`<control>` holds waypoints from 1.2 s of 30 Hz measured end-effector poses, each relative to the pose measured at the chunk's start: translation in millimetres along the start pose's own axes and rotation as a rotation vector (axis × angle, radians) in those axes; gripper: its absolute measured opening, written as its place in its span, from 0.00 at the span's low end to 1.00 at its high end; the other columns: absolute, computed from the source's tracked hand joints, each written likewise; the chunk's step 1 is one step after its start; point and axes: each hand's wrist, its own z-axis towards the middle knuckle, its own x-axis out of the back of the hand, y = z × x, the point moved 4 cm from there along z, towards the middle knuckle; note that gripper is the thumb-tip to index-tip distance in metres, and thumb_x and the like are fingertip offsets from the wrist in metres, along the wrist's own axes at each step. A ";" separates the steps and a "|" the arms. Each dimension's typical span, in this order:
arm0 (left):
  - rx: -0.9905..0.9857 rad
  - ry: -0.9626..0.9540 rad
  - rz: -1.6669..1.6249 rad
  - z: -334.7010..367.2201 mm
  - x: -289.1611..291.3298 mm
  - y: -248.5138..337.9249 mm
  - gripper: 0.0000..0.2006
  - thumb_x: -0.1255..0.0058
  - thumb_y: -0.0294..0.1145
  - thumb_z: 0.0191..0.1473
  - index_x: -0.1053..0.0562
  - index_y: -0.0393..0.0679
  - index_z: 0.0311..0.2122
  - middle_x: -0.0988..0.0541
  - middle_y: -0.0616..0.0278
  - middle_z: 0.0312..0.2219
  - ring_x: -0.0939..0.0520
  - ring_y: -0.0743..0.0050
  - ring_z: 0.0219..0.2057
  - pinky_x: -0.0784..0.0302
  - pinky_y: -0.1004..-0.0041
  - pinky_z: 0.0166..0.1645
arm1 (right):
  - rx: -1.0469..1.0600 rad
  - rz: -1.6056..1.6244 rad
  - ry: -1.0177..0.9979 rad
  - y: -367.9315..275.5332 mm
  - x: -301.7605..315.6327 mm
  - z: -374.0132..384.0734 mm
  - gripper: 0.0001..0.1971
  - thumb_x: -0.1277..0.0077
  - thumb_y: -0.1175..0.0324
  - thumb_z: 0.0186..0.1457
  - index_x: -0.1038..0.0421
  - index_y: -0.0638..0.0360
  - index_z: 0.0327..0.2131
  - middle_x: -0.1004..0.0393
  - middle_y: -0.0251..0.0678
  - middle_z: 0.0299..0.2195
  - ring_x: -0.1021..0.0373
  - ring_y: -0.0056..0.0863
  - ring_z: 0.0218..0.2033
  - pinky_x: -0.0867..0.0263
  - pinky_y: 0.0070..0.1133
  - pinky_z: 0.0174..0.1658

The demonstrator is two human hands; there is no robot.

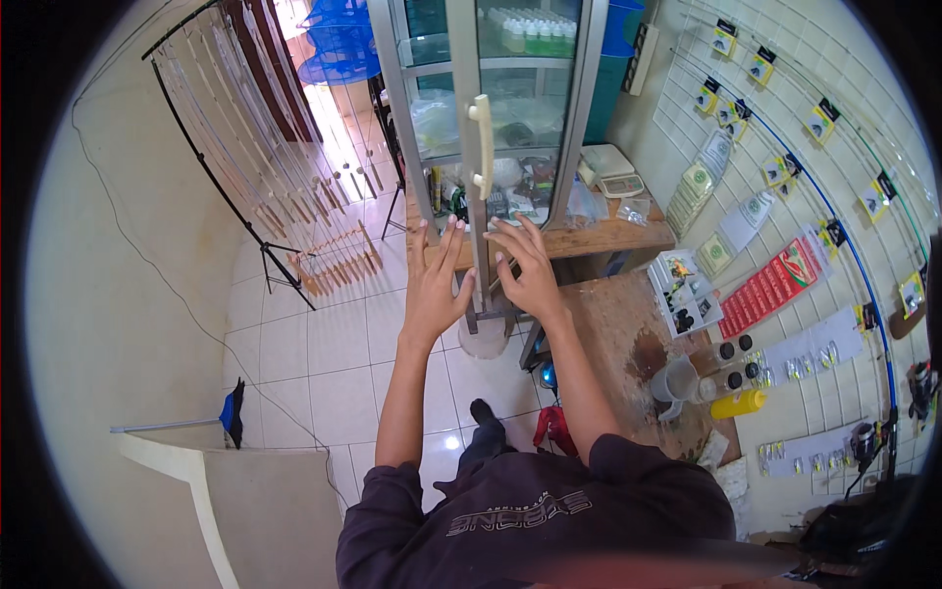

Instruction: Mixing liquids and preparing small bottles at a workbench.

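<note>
Both of my arms reach forward toward a glass-doored cabinet (459, 88) with a grey metal frame. My left hand (435, 290) is open, its fingers stretched out and holding nothing, by the lower left of the frame. To its right, my right hand (530, 275) is open too, fingers spread and bent a little. The lower end of the door frame shows between the two hands. Above them is a cream door handle (481, 147), which neither hand holds. Whether the fingertips touch the cabinet, I cannot tell. Bags and small packets (520, 187) lie on its bottom shelf.
A wooden table (608, 319) at right bears a plastic jug (673, 381), a yellow bottle (738, 403) and a divided white box (682, 292). Behind it stands a scale (613, 172). Fishing tackle hangs on the wall grid (785, 221). A black stand (231, 196) stands left.
</note>
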 end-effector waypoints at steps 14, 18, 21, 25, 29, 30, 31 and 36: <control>0.060 0.046 0.062 51.4 -48.1 -113.6 0.33 0.50 0.34 0.51 0.44 0.48 0.63 0.50 0.53 0.65 0.51 0.37 0.63 0.49 0.52 0.64 | -0.037 -0.176 -0.076 70.0 -56.3 75.0 0.24 0.55 0.74 0.54 0.36 0.50 0.56 0.47 0.34 0.64 0.62 0.49 0.67 0.56 0.39 0.65; 0.058 0.070 0.111 62.8 -61.7 -129.7 0.33 0.50 0.33 0.51 0.43 0.51 0.63 0.51 0.50 0.65 0.50 0.37 0.64 0.47 0.51 0.63 | -0.053 -0.234 -0.130 86.2 -71.8 81.8 0.28 0.55 0.72 0.54 0.41 0.47 0.60 0.54 0.33 0.66 0.67 0.49 0.67 0.59 0.40 0.66; 0.084 0.073 0.080 65.2 -69.0 -136.6 0.32 0.50 0.32 0.51 0.41 0.51 0.63 0.53 0.44 0.64 0.50 0.35 0.63 0.53 0.52 0.65 | -0.053 -0.249 -0.151 95.2 -83.5 82.5 0.30 0.55 0.72 0.53 0.43 0.47 0.61 0.55 0.33 0.66 0.67 0.49 0.67 0.62 0.43 0.66; 0.077 0.081 0.162 66.3 -72.4 -140.1 0.32 0.50 0.31 0.50 0.41 0.53 0.63 0.53 0.43 0.64 0.50 0.36 0.63 0.52 0.51 0.65 | -0.045 -0.308 -0.153 99.5 -88.4 81.9 0.31 0.55 0.72 0.53 0.44 0.48 0.62 0.55 0.32 0.67 0.67 0.48 0.68 0.65 0.44 0.66; 0.089 0.117 0.213 70.8 -69.5 -139.6 0.34 0.49 0.29 0.49 0.41 0.58 0.63 0.53 0.42 0.64 0.50 0.36 0.63 0.51 0.51 0.65 | -0.057 -0.285 -0.142 102.2 -90.2 84.9 0.31 0.54 0.73 0.52 0.45 0.49 0.62 0.54 0.32 0.66 0.66 0.46 0.68 0.67 0.44 0.66; 0.101 0.121 0.218 71.8 -70.5 -140.3 0.34 0.49 0.29 0.48 0.41 0.61 0.63 0.53 0.42 0.64 0.50 0.36 0.63 0.50 0.51 0.64 | -0.061 -0.282 -0.131 104.8 -90.2 84.5 0.32 0.54 0.74 0.52 0.45 0.49 0.62 0.54 0.32 0.66 0.65 0.46 0.68 0.67 0.44 0.66; 0.104 0.122 0.219 72.8 -71.7 -141.0 0.34 0.49 0.29 0.48 0.41 0.61 0.63 0.53 0.42 0.64 0.50 0.36 0.63 0.50 0.51 0.64 | -0.065 -0.279 -0.119 106.8 -89.7 84.8 0.32 0.54 0.74 0.51 0.45 0.49 0.62 0.53 0.32 0.66 0.65 0.46 0.68 0.67 0.44 0.66; 0.150 0.126 0.251 69.7 -72.2 -148.2 0.36 0.49 0.25 0.46 0.40 0.68 0.62 0.52 0.44 0.64 0.50 0.29 0.62 0.45 0.49 0.61 | -0.069 -0.270 -0.120 109.3 -96.6 84.5 0.32 0.56 0.75 0.51 0.45 0.50 0.62 0.52 0.32 0.66 0.64 0.46 0.68 0.68 0.44 0.66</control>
